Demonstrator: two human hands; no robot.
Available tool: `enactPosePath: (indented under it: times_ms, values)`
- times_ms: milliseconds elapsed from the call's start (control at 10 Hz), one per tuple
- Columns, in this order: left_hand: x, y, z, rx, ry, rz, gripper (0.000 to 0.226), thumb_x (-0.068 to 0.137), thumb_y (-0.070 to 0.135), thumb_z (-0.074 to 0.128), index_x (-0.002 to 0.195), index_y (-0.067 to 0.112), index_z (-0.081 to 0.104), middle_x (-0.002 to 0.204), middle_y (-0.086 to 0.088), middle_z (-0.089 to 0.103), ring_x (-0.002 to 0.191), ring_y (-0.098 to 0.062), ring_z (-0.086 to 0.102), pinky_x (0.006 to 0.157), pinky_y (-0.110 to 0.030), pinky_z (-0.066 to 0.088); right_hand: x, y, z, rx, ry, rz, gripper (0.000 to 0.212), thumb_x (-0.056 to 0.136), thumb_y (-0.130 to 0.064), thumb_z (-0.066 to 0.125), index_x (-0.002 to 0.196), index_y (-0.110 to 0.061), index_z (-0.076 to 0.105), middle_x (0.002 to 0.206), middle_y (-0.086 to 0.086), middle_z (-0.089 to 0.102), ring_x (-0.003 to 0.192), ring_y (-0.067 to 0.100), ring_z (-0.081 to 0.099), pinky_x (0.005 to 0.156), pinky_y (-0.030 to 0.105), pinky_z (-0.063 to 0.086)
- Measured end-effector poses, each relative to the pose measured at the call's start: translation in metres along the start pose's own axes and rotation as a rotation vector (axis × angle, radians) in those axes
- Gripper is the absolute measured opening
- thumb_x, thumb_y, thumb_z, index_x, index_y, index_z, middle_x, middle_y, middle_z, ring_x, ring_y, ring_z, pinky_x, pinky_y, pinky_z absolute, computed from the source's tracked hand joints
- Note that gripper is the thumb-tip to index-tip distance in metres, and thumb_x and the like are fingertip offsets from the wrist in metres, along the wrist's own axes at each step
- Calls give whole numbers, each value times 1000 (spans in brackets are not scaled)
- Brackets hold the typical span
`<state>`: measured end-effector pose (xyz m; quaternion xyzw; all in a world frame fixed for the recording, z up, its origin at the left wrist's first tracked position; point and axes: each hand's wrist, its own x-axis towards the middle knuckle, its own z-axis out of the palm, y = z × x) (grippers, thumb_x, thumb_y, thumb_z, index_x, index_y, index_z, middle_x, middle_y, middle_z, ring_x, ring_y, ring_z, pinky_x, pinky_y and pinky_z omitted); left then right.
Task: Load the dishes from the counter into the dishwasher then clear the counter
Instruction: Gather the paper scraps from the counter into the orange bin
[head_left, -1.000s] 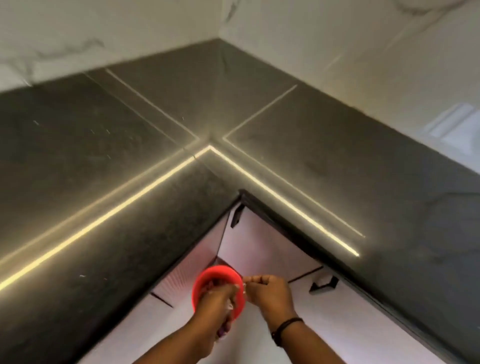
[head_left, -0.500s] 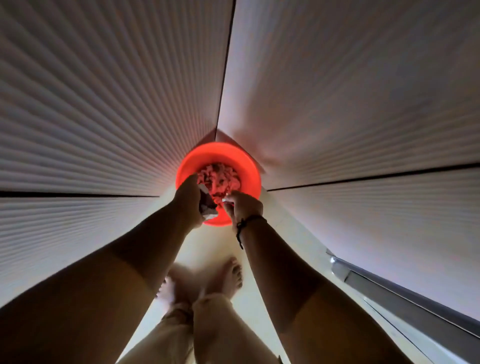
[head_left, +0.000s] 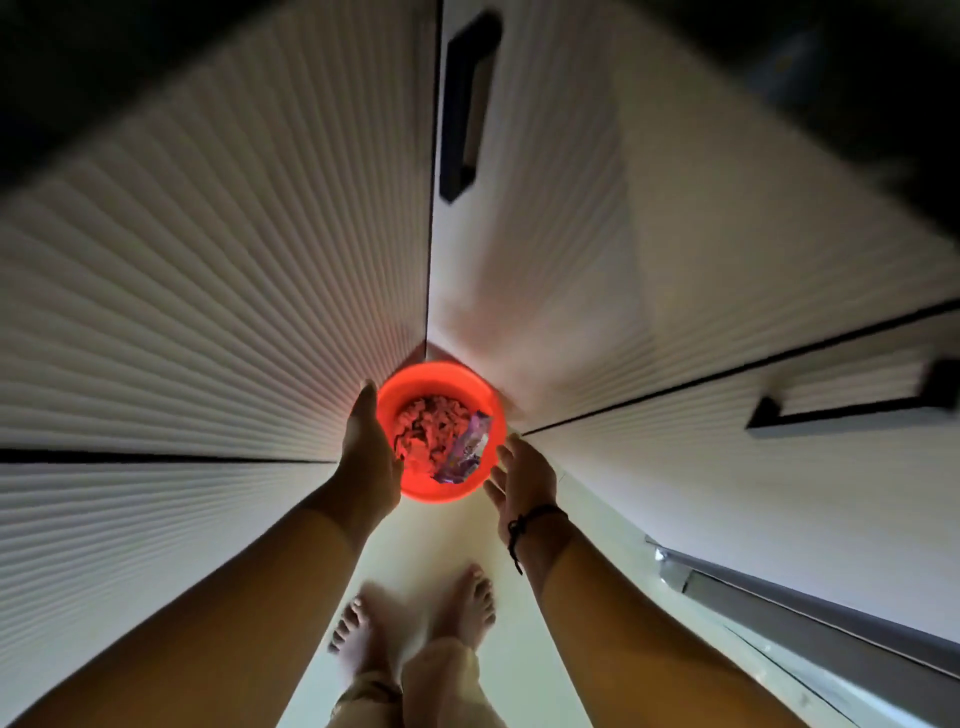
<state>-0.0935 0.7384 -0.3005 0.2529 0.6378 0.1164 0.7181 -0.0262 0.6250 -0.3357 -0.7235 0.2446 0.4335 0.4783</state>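
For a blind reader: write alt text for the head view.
A red bin of scraps with a purple wrapper sits in a corner of ribbed white cabinets, the left hand at its rim, the right hand open beside it, bare feet below.

Looking straight down into a corner where 2 runs of white ribbed cabinet fronts (head_left: 218, 291) meet at a dark vertical seam. Thin black gaps split the fronts into doors/drawers. Black bar handle (head_left: 465, 104) on the right-hand door near the top, another black handle (head_left: 852, 402) further right on a drawer front. Pale cream floor (head_left: 441, 540) w/ a soft glow down the middle. Grey metal edge (head_left: 810, 608) runs along the bottom right. Top corners go dark, lighting is dim overall.
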Motion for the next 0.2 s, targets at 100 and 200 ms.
enactPosePath:
  times_ms: [100,200]
  values:
    - [-22,21,-5,38,-57,94,37,98,47,40,127,26,46,99,3,53,103,-17,49,86,-28,38,-42,-24,-3,101,-94,13,33,102,-23,39,127,-8,55,115,6,56,117,30,54,105,45,38]
    - [-45,32,-10,313,-55,221,30,98,38,46,116,17,58,95,-4,60,92,-23,56,82,-32,46,-75,-33,-6,73,-113,-18,26,101,-30,40,94,-16,61,113,0,60,105,21,54,100,40,41]
